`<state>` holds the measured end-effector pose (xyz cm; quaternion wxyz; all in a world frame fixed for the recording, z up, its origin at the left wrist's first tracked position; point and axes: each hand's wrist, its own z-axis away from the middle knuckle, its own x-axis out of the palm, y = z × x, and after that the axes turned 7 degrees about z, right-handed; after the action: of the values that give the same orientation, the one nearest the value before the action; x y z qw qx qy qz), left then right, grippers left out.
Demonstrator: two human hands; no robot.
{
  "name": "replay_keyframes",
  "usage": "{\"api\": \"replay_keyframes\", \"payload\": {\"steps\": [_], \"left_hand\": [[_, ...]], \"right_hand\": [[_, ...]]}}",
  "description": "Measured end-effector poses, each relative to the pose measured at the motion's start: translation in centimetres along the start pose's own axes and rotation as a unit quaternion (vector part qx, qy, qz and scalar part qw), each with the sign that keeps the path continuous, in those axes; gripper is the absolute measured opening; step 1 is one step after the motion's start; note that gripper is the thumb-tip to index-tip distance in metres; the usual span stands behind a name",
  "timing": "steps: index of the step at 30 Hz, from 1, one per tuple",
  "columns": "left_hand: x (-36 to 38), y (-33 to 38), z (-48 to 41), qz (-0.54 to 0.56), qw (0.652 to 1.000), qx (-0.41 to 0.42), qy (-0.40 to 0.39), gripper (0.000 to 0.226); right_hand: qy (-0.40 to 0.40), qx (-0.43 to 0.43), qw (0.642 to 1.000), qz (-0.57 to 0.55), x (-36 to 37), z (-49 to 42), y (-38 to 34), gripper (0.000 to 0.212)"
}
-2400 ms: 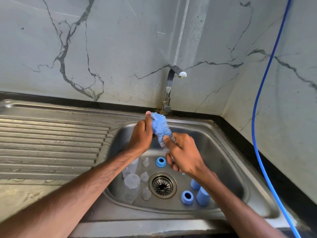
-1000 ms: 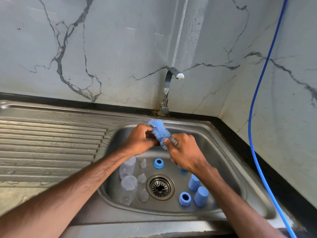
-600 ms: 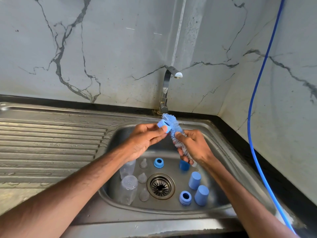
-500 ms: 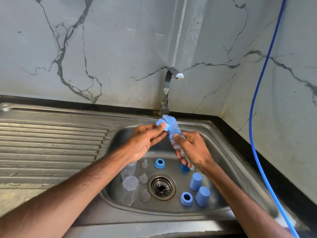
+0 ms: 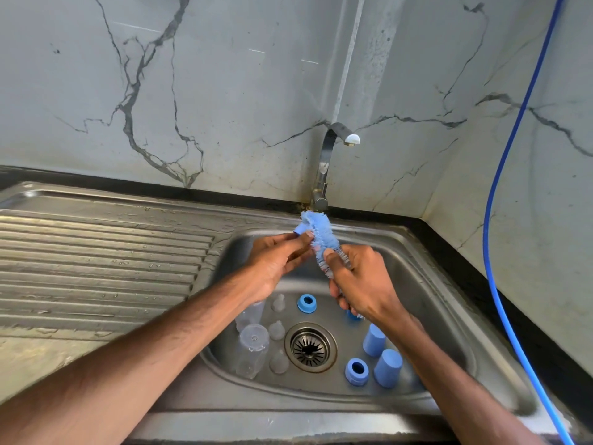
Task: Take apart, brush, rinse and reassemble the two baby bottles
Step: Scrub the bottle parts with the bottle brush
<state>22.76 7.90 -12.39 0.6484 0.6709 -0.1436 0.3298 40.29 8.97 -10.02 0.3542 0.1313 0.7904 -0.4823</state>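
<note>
Over the back edge of the sink (image 5: 426,271), just below the tap (image 5: 330,149), both hands are raised with the brush (image 5: 322,237) between them. A second ago they were lower in the basin, the left hand (image 5: 272,261) curled round a small blue piece (image 5: 299,229) pushed onto the bristles. That piece is now off the bristles and sits beside the brush head. I judge its scrubbing is done or between strokes, so rinsing or setting it down comes next.

The left fingers (image 5: 298,252) are nearly straight and pinch the blue piece at their tips against the thumb. The right hand (image 5: 362,284) is closed round the brush stem just under the bristles, thumb pressed on them.

Both bottles (image 5: 252,346) lie apart at the basin's left side, with three teats (image 5: 276,330) between them and the drain (image 5: 310,347). One ring (image 5: 307,303) lies behind the drain. Another ring (image 5: 356,371) and two caps (image 5: 387,367) stand toward the front right. A further blue part is half hidden under the right hand. No water shows at the tap, and reassembly has not begun.
</note>
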Motion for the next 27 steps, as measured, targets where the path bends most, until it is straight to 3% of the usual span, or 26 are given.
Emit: {"api": "replay_keyframes", "payload": {"steps": [4,8,13,17,22,27], "left_hand": [[0.5,0.0,0.2,-0.062,0.996,-0.02,-0.053,0.035],[-0.6,1.2,-0.1,-0.128,0.99,-0.036,-0.043,0.045],[-0.7,1.2,0.1,-0.205,0.974,-0.048,-0.089,0.052],[-1.4,1.7,-0.1,-0.243,0.966,-0.032,-0.088,0.04],[-0.7,1.1,0.4,-0.316,0.936,-0.018,-0.156,0.039],[-1.4,1.5,0.1,-0.39,0.911,0.043,-0.13,0.04]], "right_hand": [[0.004,0.018,1.0,0.011,-1.1,-0.5,0.7,0.035],[-0.016,-0.002,1.0,-0.003,-0.8,0.1,0.7,0.032],[-0.018,0.018,1.0,0.011,-1.2,-0.5,1.0,0.031],[-0.051,0.004,0.999,-0.002,-0.8,0.0,0.7,0.03],[-0.028,0.022,0.999,0.013,-1.4,-0.6,1.1,0.03],[-0.074,0.008,0.997,0.005,-0.8,-0.2,1.0,0.032]]}}
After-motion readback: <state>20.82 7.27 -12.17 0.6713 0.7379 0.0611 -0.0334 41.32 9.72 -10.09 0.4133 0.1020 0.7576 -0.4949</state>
